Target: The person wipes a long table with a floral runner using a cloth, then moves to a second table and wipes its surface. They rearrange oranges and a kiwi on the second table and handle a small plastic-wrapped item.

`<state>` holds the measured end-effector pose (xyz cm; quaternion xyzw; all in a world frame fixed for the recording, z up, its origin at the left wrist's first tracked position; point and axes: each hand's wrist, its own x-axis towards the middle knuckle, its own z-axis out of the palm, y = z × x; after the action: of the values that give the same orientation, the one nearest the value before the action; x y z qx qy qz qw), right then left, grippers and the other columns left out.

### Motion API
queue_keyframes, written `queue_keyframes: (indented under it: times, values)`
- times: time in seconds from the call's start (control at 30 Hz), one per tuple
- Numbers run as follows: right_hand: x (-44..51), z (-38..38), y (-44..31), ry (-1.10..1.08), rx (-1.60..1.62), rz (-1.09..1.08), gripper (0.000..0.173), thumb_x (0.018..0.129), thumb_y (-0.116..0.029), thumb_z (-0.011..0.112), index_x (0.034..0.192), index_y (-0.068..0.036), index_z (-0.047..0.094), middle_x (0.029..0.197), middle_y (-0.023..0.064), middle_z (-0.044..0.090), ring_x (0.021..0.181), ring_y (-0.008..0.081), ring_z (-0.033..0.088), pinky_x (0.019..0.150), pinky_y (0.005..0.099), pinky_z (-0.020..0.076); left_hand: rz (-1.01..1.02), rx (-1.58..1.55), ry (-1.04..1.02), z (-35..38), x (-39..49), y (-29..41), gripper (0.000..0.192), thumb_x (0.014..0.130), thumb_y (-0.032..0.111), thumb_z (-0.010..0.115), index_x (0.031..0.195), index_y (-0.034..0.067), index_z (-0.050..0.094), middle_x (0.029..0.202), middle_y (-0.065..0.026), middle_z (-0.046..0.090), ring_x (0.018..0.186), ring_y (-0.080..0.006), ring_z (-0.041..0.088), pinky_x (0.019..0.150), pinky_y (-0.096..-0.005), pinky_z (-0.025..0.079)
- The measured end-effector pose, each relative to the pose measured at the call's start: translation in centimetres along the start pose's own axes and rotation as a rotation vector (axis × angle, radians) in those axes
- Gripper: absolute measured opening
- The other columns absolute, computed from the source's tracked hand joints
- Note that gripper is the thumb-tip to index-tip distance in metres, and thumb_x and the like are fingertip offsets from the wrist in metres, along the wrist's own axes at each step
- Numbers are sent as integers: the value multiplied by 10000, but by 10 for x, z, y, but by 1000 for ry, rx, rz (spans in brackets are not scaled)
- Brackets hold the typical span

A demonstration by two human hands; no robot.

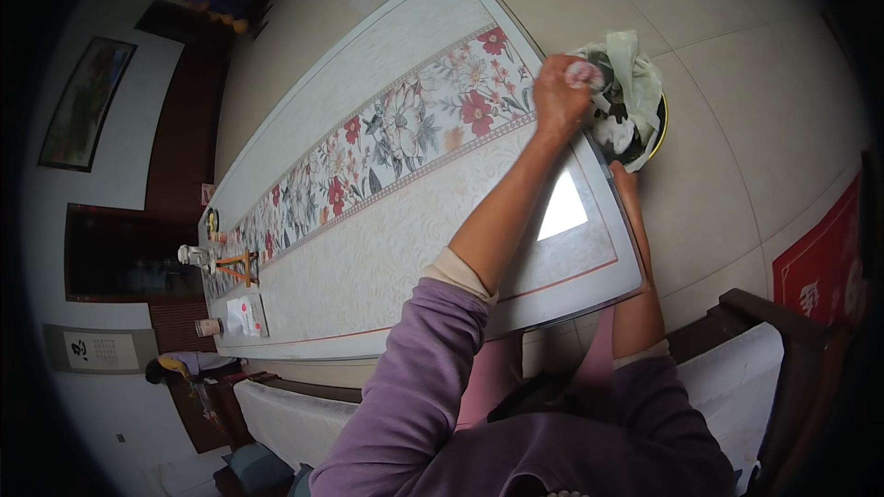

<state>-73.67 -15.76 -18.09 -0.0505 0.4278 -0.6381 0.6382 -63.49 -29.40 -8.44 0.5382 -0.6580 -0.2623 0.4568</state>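
My left hand (pixel 561 98) reaches across the short end of a long table with a flowered cover (pixel 407 124). It is closed on a small pink and white wad (pixel 584 74), blurred, at the edge of a trash bin. The bin (pixel 664 125) stands on the floor beyond the table's end, with a pale green plastic liner (pixel 634 69) folded over its rim and dark and white refuse inside. My right hand (pixel 623 176) is low beside the table edge, near the bin's near side. Its fingers are mostly hidden, so I cannot tell whether it holds the liner.
At the table's far end are a small wooden stand (pixel 238 268), a white packet (pixel 246 316) and a canister (pixel 208 327). A wooden bench with white covers (pixel 297 421) runs along the near side. Another person (pixel 193 363) is in the far background.
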Motion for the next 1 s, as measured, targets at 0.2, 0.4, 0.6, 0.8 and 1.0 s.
queue_keyframes:
  times: [0.2, 0.4, 0.6, 0.8, 1.0]
  values:
    - [-2, 3, 2, -18, -27, 7, 544, 951, -338, 517, 1372, 5, 481, 1220, 148, 622, 1078, 278, 630, 887, 367, 534, -15, -238, 23, 4, -11, 42, 350, 736, 105, 599, 1049, 1, 714, 987, -189, 727, 904, -276, 701, 872, -352, 542]
    - [-14, -3, 10, -36, -40, 60, 546, 948, -332, 519, 1373, 7, 478, 1222, 149, 621, 1082, 280, 627, 891, 368, 531, 70, 94, 175, -176, -18, -38, 363, 854, 262, 555, 1098, 49, 719, 1136, -162, 687, 1098, -310, 615, 991, -420, 468]
    - [-13, -7, 14, -41, -69, 73, 548, 944, -326, 520, 1375, 9, 474, 1224, 151, 619, 1087, 281, 625, 895, 368, 529, -280, 128, 729, -407, -109, -152, 269, 812, 168, 639, 1003, 12, 745, 972, -150, 723, 820, -263, 671, 782, -369, 537]
    - [-9, -6, 17, -22, -84, 62, 550, 941, -320, 522, 1377, 11, 471, 1227, 152, 617, 1091, 283, 622, 899, 369, 526, -226, 790, 826, -392, -123, -206, 390, 910, 383, 627, 1072, 34, 695, 1018, -218, 707, 855, -385, 665, 787, -464, 518]
    - [-5, -6, 19, -9, -83, 52, 552, 938, -314, 523, 1379, 13, 467, 1229, 153, 615, 1095, 285, 619, 903, 369, 523, -21, 509, 609, -255, -55, -161, 226, 910, 169, 631, 1088, 45, 694, 1030, -154, 654, 946, -318, 632, 865, -391, 501]
